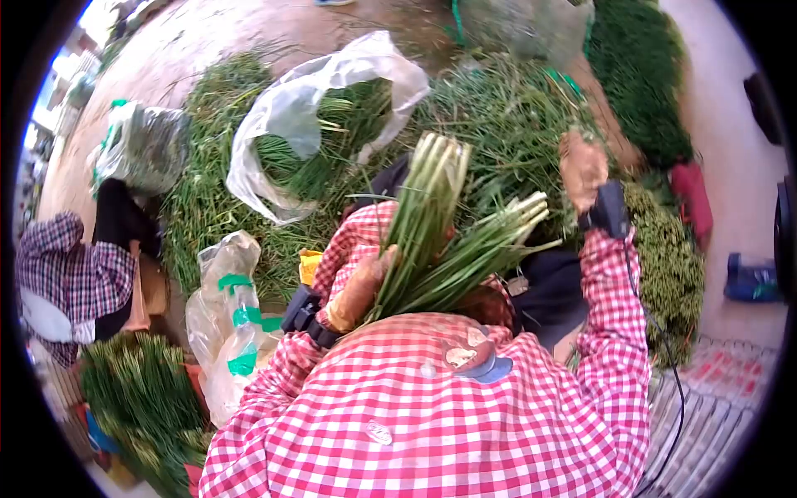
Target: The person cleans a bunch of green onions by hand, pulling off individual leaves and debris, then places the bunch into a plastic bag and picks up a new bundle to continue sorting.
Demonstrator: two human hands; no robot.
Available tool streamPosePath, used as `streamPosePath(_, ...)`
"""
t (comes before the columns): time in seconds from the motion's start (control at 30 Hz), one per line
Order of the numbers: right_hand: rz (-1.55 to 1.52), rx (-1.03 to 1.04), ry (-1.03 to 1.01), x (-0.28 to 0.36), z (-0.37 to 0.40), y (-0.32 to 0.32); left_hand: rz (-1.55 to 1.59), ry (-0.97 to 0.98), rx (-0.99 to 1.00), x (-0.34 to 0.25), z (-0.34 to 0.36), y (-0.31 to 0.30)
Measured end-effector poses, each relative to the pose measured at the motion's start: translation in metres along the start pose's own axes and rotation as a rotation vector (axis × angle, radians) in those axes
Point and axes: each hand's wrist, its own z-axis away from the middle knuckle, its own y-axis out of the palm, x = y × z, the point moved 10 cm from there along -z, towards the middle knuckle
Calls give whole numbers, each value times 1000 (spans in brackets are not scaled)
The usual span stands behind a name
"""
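Observation:
My left hand (365, 286) is closed around a thick bunch of long green stalks (427, 195) in front of my chest, their pale ends pointing up and away. A second bunch of green stalks (490, 249) fans out to the right over my lap, its lower part meeting the first near my left hand. Out to the right, my right hand (584, 170) is stretched forward at the edge of a large heap of loose green stalks (506, 116); its fingers are blurred against the heap. Dark devices are strapped at both wrists.
An open clear plastic bag (328, 70) holding stalks lies on the heap. Clear bags with green tape (237, 315) are at my left. A person in a checked shirt (75, 270) sits far left. Bundled greens (145, 398) stand lower left; a cable (664, 340) hangs from my right wrist.

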Motion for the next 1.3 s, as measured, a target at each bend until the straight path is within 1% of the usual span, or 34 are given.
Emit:
streamPosePath(0.07,30,-196,53,-20,3,-21,-263,63,-72,-3,2,-13)
streamPosePath(0.1,-164,-171,108,-21,1,-30,-220,19,-93,-38,11,6)
streamPosePath(0.13,-356,-158,169,-22,0,-40,-176,-24,-115,-55,16,16)
streamPosePath(0.17,-753,-11,264,5,-1,-55,-131,-12,-116,-55,14,18)
streamPosePath(0.23,-1551,380,431,86,22,-77,-54,14,-116,-55,11,19)
streamPosePath(0.27,-1498,515,490,110,32,-77,-57,32,-144,-53,9,15)
streamPosePath(0.3,-1441,649,544,127,45,-75,16,37,-146,-57,13,21)
streamPosePath(0.33,-1295,561,377,137,44,-81,88,47,-150,-64,18,31)
streamPosePath(0.37,-1145,450,190,149,42,-81,-2,189,-154,-84,18,33)
streamPosePath(0.4,-1125,512,257,155,51,-58,-91,332,-169,-104,21,36)
streamPosePath(0.43,-1108,557,308,159,53,-44,-346,591,-190,-132,29,38)
streamPosePath(0.47,-1201,599,355,161,51,-52,-340,597,-132,-129,29,37)
streamPosePath(0.5,-1294,661,400,161,51,-57,-280,477,-109,-122,25,39)
streamPosePath(0.57,-1172,706,347,152,59,-45,-182,210,-74,-96,20,43)
streamPosePath(0.6,-1196,559,301,150,54,-59,-148,63,-58,-77,21,45)
streamPosePath(0.63,-1215,423,265,147,52,-72,-199,2,-10,-64,20,44)
streamPosePath(0.67,-1419,343,263,150,53,-80,-193,50,5,-66,22,48)
streamPosePath(0.7,-1458,365,251,152,57,-71,-257,-49,-9,-88,33,62)
streamPosePath(0.77,-1310,461,241,153,55,-88,-72,-21,53,-82,33,71)
streamPosePath(0.8,-1291,552,260,154,60,-83,-222,-2,-19,-108,49,79)
streamPosePath(0.87,-1241,732,292,156,71,-74,-373,4,-48,-118,52,82)
streamPosePath(0.9,-1222,732,264,155,71,-68,-448,5,-63,-123,55,84)
streamPosePath(0.93,-1202,735,234,153,72,-56,-445,-16,-34,-126,54,88)
streamPosePath(0.97,-1184,740,207,154,75,-49,-394,-5,-2,-112,47,85)
streamPosePath(1.0,-1311,879,291,156,73,-65,-343,3,30,-98,41,81)
streamPosePath(1.03,-1344,963,363,152,83,-51,-331,20,19,-100,42,81)
streamPosePath(1.1,-1337,703,249,144,70,-76,-366,59,-28,-101,40,77)
streamPosePath(1.13,-1222,571,133,142,67,-77,-401,29,-20,-113,45,84)
streamPosePath(1.17,-1103,442,22,142,71,-69,-357,70,12,-102,39,83)
streamPosePath(1.2,-1101,481,65,142,73,-64,-311,110,44,-82,27,76)
streamPosePath(1.23,-1097,520,108,143,72,-67,-266,146,76,-82,26,80)
streamPosePath(1.27,-1204,730,311,141,76,-61,-349,26,84,-74,30,75)
streamPosePath(1.3,-1295,942,523,144,87,-56,-326,39,121,-68,25,75)
